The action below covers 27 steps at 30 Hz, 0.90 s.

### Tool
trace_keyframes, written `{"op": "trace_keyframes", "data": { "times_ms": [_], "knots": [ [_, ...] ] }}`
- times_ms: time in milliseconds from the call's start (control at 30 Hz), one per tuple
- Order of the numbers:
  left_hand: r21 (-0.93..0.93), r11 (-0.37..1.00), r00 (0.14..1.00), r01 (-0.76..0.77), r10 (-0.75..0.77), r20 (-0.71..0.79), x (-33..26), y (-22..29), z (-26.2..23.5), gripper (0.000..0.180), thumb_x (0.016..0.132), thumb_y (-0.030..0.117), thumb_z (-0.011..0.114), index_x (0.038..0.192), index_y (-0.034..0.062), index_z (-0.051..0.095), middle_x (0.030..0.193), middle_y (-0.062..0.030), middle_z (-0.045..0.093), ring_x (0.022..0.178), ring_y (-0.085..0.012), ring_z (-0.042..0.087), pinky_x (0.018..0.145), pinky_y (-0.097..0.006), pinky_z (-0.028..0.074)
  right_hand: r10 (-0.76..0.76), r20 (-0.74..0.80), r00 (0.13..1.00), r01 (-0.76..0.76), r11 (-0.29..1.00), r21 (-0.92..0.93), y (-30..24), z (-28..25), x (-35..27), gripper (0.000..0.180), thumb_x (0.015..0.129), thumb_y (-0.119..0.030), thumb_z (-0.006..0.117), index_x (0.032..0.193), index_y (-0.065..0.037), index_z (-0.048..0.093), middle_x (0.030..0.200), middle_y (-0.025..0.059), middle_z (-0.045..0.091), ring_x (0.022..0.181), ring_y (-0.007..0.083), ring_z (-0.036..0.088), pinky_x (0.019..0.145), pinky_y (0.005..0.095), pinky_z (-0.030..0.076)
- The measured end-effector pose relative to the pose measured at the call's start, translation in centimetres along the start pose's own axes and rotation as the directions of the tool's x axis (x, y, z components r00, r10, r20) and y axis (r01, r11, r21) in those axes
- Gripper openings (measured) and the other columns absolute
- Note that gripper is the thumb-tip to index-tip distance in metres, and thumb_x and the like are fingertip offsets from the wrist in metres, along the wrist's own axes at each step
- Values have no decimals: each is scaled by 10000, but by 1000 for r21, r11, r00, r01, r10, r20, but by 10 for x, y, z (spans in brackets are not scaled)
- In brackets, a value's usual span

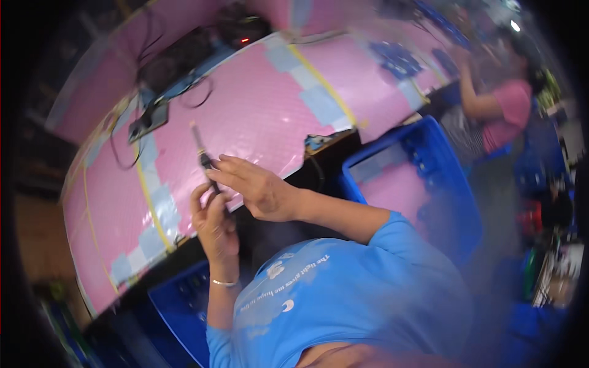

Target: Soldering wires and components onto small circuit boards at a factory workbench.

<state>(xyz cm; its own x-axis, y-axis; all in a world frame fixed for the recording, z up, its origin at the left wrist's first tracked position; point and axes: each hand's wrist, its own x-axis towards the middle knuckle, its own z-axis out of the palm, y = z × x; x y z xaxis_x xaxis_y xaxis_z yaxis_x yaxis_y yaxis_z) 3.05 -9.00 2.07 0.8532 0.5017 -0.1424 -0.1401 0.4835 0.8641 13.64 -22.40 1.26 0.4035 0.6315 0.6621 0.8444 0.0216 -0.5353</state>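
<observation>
Over the near edge of the pink-covered table, I hold a slim black-handled tool [205,161] with a thin pale shaft that points up and away. Its exact kind is too blurred to tell. The fingers of my left hand [216,232] are closed round the lower part of the handle, and a light bracelet is on that wrist. My right hand [262,189] reaches in from the right, its fingertips closed on the tool near the collar. Part of the handle is hidden between the fingers.
Beyond my hands lies a dark box-shaped device [148,121] with cables. At my right stands a blue bin [451,202] with several blue parts inside; another blue bin [179,306] is below left. A person in a pink top [510,113] sits far right.
</observation>
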Motion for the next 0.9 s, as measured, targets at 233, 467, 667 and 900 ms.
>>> {"op": "trace_keyframes", "data": {
  "times_ms": [233, 467, 667, 900],
  "knots": [
    [241, 941, 971, -238, 238, 31, 41, 0, -74, 246, 1027, 53, 582, 1238, -19, 686, 928, -50, 671, 513, 27, 348, 404, -151, 210, 95, -437, 894, -325, 809, -490, 144, -174, -37, 573, 773, 42, 660, 1338, -39, 610, 1350, 194, 626, 1284, 376, 586, 1109, 432, 466],
    [256, 940, 970, -227, 243, -33, 52, -5, -96, 249, 1025, 46, 564, 1217, -51, 689, 886, -58, 642, 523, 29, 356, 410, -139, 217, 173, -670, 722, -669, 420, -613, 267, -376, -89, 401, 756, -89, 696, 1155, -83, 731, 1301, 190, 647, 1233, 366, 595, 1084, 454, 467],
    [316, 924, 973, -214, 229, -13, 51, -4, -87, 240, 1004, 52, 595, 1191, -55, 701, 833, -47, 640, 532, 19, 390, 419, -129, 231, 539, -511, 670, -720, 302, -625, 313, -440, -111, 673, 845, -755, 626, 1336, -300, 703, 1422, 175, 601, 1374, 376, 516, 1150, 432, 413],
    [358, 914, 979, -191, 204, 2, 49, -1, -87, 235, 996, 61, 605, 1180, -42, 711, 813, -37, 639, 524, 11, 399, 417, -142, 222, 653, -502, 567, -805, 309, -507, 289, -424, -96, 615, 889, -575, 701, 1304, -121, 713, 1310, 208, 650, 1232, 338, 604, 1054, 421, 456]
  ]
}}
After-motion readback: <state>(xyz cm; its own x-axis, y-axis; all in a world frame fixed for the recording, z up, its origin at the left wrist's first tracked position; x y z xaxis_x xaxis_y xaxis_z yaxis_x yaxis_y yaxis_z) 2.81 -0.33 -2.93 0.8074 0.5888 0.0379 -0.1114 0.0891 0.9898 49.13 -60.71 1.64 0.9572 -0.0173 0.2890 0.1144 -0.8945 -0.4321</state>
